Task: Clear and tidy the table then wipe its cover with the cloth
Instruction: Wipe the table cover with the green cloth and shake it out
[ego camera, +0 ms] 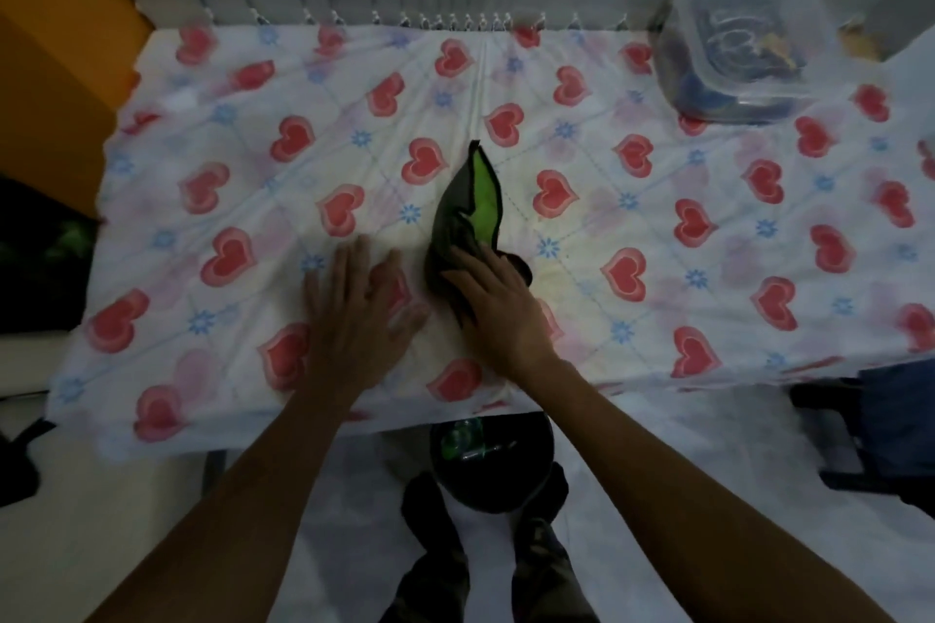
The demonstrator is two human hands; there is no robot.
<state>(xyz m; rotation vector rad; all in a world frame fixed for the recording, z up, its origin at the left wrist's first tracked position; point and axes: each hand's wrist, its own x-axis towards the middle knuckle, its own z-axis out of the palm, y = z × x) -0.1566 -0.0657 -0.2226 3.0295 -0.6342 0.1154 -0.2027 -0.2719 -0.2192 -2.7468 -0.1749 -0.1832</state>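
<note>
A dark cloth with a bright green inner face lies crumpled near the middle of the table cover, which is white with red hearts and blue flowers. My right hand rests on the cloth's near end, fingers closed over it and pressing it to the cover. My left hand lies flat on the cover just left of the cloth, fingers spread, holding nothing.
A clear lidded plastic box with dark items inside stands at the far right corner. A black bin sits on the floor under the near edge. An orange cabinet is on the left, a dark chair on the right.
</note>
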